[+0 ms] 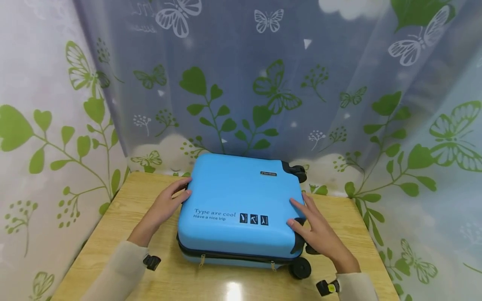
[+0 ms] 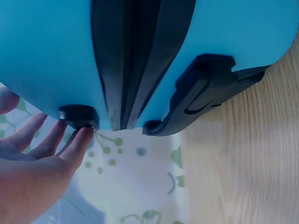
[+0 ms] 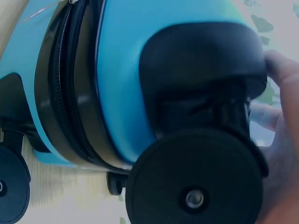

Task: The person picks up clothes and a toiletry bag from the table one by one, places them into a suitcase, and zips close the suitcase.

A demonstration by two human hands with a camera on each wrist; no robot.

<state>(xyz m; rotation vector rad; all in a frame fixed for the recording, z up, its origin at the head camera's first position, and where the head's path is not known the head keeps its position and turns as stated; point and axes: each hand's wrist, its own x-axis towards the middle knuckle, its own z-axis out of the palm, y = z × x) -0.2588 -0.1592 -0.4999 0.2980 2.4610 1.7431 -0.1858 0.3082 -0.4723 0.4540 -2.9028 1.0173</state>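
Observation:
A small blue hard-shell suitcase [image 1: 237, 200] lies flat on the wooden table [image 1: 124, 209], its lid printed "Type are cool". My left hand [image 1: 169, 202] touches its left side with straight fingers; in the left wrist view the fingertips [image 2: 81, 140] meet a small black fitting [image 2: 78, 115] beside the dark zip band. My right hand [image 1: 316, 230] rests flat and spread on the lid's near right corner, over the black wheel housing. The right wrist view shows that corner's black wheel [image 3: 196, 177] close up, with my right hand [image 3: 285, 140] behind it.
Curtains printed with green leaves and butterflies [image 1: 263, 83] enclose the table on three sides. A second pair of wheels [image 1: 297, 170] sits at the suitcase's far right corner. Bare wood shows to the left, the right and along the front edge [image 1: 226, 288].

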